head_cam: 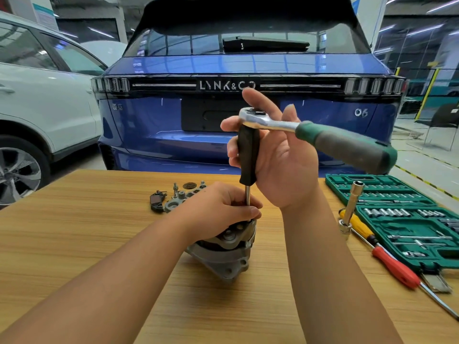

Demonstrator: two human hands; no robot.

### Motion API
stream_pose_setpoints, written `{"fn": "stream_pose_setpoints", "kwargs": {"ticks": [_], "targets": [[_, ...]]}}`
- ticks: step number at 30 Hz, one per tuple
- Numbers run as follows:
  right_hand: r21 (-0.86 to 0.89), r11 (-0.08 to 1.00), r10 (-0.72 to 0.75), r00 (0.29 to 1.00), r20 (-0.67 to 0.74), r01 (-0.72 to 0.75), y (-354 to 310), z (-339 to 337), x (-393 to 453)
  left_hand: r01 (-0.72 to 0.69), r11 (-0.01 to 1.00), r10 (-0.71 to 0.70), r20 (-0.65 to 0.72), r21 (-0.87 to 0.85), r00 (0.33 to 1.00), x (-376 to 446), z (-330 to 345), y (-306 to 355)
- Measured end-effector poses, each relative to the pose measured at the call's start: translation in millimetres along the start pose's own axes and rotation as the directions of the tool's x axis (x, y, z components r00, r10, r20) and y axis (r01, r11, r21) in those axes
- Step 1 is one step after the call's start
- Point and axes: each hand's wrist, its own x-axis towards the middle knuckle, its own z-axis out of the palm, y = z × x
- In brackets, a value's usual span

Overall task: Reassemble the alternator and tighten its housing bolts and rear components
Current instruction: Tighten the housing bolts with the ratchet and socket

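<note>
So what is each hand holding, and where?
The right hand grips the black handle of a driver, with a green-handled silver ratchet across its fingers. The left hand pinches the driver's steel shaft just above the grey metal alternator.

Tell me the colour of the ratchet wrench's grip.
Green collar and end cap with a grey middle, on the ratchet wrench in the right hand; head view.

1. Both bare forearms reach forward from the lower edge of the view.
2. The left hand [229,203] sits low, knuckles up, fingers curled in a pinch.
3. The right hand [278,155] is raised above it, palm toward the camera, fingers wrapped in a grip.
</note>
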Motion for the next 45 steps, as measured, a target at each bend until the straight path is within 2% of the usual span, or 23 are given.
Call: {"fn": "stream_pose_setpoints", "kwargs": {"ticks": [3, 5, 7, 10, 12, 14, 15, 16, 18, 19, 20, 22, 27, 31, 34, 38, 40, 42, 43, 44, 45], "targets": [[0.023, 0.997, 0.070, 0.995, -0.068, -0.069, -1, 1, 4, 0.008, 1.000, -0.008, 0.006, -0.010, 1.000, -1, 1, 0], [0.037, 0.999, 0.041, 0.978, -0.203, -0.034, 0, 6, 4, 0.011, 1.000, -0.011, 0.004, -0.009, 1.000, -1, 0, 1], [-0.172, 0.985, -0.086, 0.932, -0.353, 0.026, 3, 13, 3, 0.012, 0.999, -0.012, 0.010, 0.035, 1.000, -1, 0, 1], [-0.584, 0.811, -0.356, 0.824, -0.441, 0.038, 10, 27, 9, -0.010, 0.998, 0.008, 0.034, 0.064, 0.999, -1, -2, 3], [-0.750, 0.661, -0.465, 0.765, -0.447, -0.036, 14, 35, 19, -0.014, 0.998, 0.012, 0.025, 0.067, 1.000, -1, -3, 2], [-0.815, 0.565, -0.484, 0.749, -0.452, -0.127, 12, 37, 26, -0.023, 0.996, 0.022, 0.014, 0.084, 1.000, 0, -2, 0], [-0.796, 0.588, -0.453, 0.757, -0.470, -0.143, 10, 36, 27, -0.025, 0.996, 0.024, 0.016, 0.091, 1.000, 1, -2, 0], [-0.731, 0.667, -0.386, 0.772, -0.505, -0.144, 8, 34, 27, -0.026, 0.995, 0.024, 0.023, 0.094, 0.999, 1, -2, -1], [-0.406, 0.902, -0.120, 0.818, -0.563, -0.146, -1, 28, 24, -0.017, 0.996, 0.013, 0.041, 0.092, 0.999, 2, -3, -2], [-0.192, 0.966, 0.047, 0.844, -0.534, -0.175, -5, 24, 22, -0.008, 0.996, 0.004, 0.051, 0.084, 0.999, 2, -4, -3], [-0.021, 0.974, 0.187, 0.859, -0.477, -0.223, -9, 20, 21, -0.002, 0.997, -0.003, 0.059, 0.071, 0.998, 2, -5, -3], [0.120, 0.940, 0.341, 0.860, -0.380, -0.319, -16, 12, 19, -0.006, 0.998, 0.002, 0.061, 0.060, 0.998, 3, -5, -4], [0.223, 0.887, 0.454, 0.852, -0.262, -0.404, -25, 9, 16, -0.006, 0.999, 0.004, 0.060, 0.039, 0.998, 4, -8, -5], [0.394, 0.860, 0.452, 0.843, -0.292, -0.325, -25, 8, 13, -0.008, 1.000, 0.008, 0.083, 0.005, 0.997, 4, -10, -6], [0.426, 0.862, 0.433, 0.838, -0.334, -0.275, -28, 8, 12, -0.008, 1.000, 0.008, 0.082, 0.000, 0.997, 5, -9, -7], [0.331, 0.926, 0.316, 0.851, -0.420, -0.181, -24, 19, 9, -0.017, 1.000, 0.018, 0.069, -0.017, 0.997, 6, -9, -8], [0.232, 0.973, 0.137, 0.859, -0.493, -0.023, -17, 23, 6, -0.017, 1.000, 0.018, 0.064, -0.015, 0.998, 6, -8, -7], [-0.052, 0.994, -0.113, 0.837, -0.536, 0.101, -9, 24, 2, -0.014, 1.000, 0.013, 0.060, 0.004, 0.998, 6, -7, -7], [-0.286, 0.949, -0.271, 0.815, -0.513, 0.135, -5, 25, -1, -0.014, 1.000, 0.014, 0.059, 0.009, 0.998, 6, -7, -6], [-0.523, 0.835, -0.435, 0.788, -0.436, 0.172, -1, 25, -4, -0.022, 1.000, 0.021, 0.058, 0.015, 0.998, 6, -7, -7], [-0.711, 0.670, -0.569, 0.763, -0.308, 0.213, 3, 24, -7, -0.034, 0.999, 0.033, 0.057, 0.024, 0.998, 6, -6, -7]]}}
